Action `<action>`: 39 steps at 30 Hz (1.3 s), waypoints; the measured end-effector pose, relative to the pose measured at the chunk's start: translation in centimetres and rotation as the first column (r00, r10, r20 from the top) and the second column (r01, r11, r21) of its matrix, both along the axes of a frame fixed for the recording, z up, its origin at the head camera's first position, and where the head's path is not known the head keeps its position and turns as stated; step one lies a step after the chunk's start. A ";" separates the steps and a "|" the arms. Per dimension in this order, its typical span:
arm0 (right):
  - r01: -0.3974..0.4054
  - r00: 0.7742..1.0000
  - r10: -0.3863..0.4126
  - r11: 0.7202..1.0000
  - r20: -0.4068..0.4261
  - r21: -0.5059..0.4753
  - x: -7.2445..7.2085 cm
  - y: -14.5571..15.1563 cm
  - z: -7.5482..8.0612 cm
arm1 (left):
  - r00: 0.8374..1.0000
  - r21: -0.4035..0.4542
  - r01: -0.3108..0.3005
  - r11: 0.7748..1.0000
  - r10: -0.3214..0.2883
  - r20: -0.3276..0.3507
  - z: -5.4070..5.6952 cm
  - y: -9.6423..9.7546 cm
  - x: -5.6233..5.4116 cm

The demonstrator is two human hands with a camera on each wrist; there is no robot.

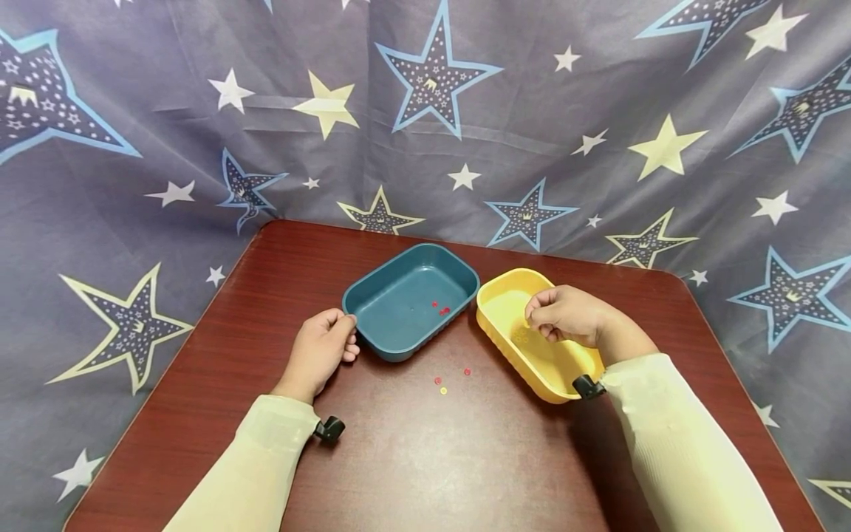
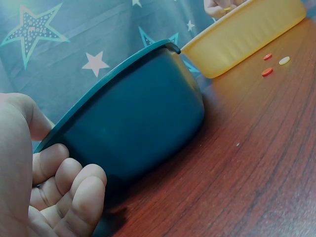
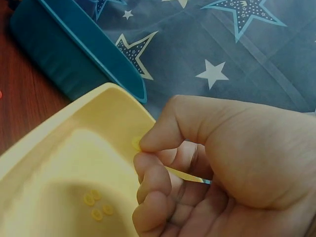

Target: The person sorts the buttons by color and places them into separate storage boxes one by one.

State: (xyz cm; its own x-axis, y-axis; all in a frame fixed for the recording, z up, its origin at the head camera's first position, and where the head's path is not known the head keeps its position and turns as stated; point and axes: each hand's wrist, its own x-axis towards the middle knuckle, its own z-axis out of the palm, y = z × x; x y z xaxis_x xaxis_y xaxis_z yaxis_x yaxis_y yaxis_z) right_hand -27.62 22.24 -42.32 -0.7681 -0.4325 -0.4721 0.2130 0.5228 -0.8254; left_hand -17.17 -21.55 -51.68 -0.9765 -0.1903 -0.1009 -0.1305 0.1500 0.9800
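Observation:
My left hand (image 1: 320,351) grips the near-left rim of a dark teal plastic bin (image 2: 128,118), thumb at the rim and fingers curled under it. A few red buttons (image 1: 445,311) lie inside that bin. Over the yellow bin (image 1: 501,343), my right hand (image 1: 572,318) pinches a small yellow button (image 3: 137,143) between thumb and forefinger. Several yellow buttons (image 3: 97,214) rest on the yellow bin's floor, below the fingers. On the table in front of the bins are two red buttons, one nearer the middle (image 1: 437,381), and one yellow button (image 1: 443,391).
Both bins stand close together at the back of a reddish-brown wooden table (image 1: 372,473). A grey star-patterned curtain (image 1: 518,89) hangs right behind the table and along its sides. A small black wrist camera (image 1: 329,429) sits at the left cuff.

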 end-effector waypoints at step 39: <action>0.012 1.000 -0.012 0.999 0.005 0.030 -0.5 0.0 -1.4 | 1.000 -0.016 -0.005 1.000 0.005 0.008 0.1 0.1 0.1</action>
State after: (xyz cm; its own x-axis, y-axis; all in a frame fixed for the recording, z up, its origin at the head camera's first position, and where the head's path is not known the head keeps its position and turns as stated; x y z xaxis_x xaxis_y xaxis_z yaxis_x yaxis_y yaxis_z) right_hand -28.07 22.27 -43.74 -0.7706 -0.4089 -0.4889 0.2237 0.5446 -0.8083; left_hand -17.12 -21.48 -51.55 -0.9748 -0.1965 -0.1056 -0.1390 0.1649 0.9765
